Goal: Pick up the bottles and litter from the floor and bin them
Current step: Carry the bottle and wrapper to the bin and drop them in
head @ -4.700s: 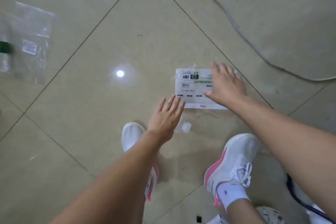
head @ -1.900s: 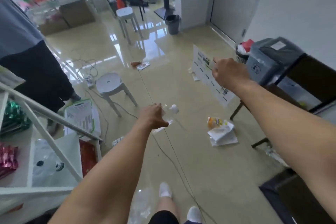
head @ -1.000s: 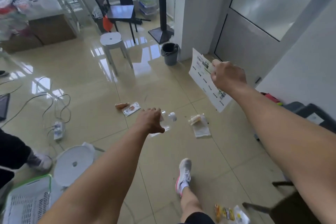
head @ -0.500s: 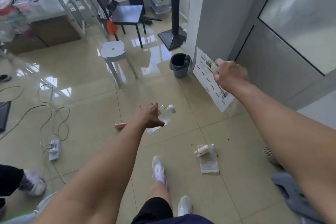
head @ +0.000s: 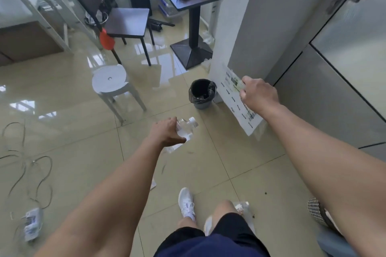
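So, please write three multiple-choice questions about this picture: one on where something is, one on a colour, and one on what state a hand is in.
1. Where does the bin stand?
A. on the floor beside the white pillar
B. on the dark table
C. under the stool

2. What colour is the liner in the bin?
A. white
B. black
C. blue

3. What does the left hand hold?
A. nothing
B. a shoe
C. a clear plastic bottle

Answers:
1 A: the bin sits on the tiles next to the pillar.
2 B: a black bag folds over its rim.
3 C: the fingers close on the bottle, while the right hand holds a printed sheet.
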`<action>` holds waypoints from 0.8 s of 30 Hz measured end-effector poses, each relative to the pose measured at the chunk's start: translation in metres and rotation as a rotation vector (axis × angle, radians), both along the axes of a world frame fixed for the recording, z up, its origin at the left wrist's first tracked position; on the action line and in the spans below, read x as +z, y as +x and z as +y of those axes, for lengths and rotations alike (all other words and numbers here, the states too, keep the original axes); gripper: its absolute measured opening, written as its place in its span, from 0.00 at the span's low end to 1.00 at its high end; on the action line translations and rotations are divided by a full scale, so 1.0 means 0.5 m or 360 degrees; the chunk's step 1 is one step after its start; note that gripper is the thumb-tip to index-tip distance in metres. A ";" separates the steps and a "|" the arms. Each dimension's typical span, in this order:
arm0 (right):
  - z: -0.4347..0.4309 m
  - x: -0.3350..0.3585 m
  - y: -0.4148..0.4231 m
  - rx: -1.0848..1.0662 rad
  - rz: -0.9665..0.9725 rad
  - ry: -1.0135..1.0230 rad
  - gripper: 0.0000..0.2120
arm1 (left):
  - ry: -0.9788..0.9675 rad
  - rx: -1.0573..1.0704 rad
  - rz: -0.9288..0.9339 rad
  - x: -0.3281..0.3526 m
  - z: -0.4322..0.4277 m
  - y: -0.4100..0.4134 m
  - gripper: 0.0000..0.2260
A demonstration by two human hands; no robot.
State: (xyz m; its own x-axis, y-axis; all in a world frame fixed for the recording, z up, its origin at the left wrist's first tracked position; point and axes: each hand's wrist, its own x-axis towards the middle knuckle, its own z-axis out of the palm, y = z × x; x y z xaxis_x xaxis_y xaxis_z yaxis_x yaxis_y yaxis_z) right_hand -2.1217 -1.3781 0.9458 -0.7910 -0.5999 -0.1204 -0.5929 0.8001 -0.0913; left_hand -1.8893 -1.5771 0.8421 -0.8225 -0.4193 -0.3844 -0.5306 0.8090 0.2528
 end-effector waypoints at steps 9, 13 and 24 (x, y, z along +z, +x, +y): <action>-0.232 -0.090 -0.340 -0.0086 -0.0166 -0.0231 0.04 | -0.0015 -0.0036 -0.0104 -0.043 -0.242 -0.339 0.24; -0.325 -0.227 -0.496 -0.0125 -0.0428 -0.0305 0.04 | 0.0008 -0.0001 -0.0188 -0.133 -0.331 -0.501 0.24; -0.542 -0.555 -0.781 -0.0215 -0.1151 -0.0123 0.36 | 0.0261 0.0283 -0.0240 -0.406 -0.537 -0.833 0.25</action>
State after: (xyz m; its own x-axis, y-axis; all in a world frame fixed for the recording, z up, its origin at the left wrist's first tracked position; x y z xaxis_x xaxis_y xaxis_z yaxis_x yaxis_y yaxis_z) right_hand -2.5121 -1.6493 0.6682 -0.5975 -0.5307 -0.6011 -0.2600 0.8374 -0.4809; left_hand -2.3055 -1.8455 0.6393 -0.6702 -0.4739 -0.5712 -0.7019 0.6549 0.2801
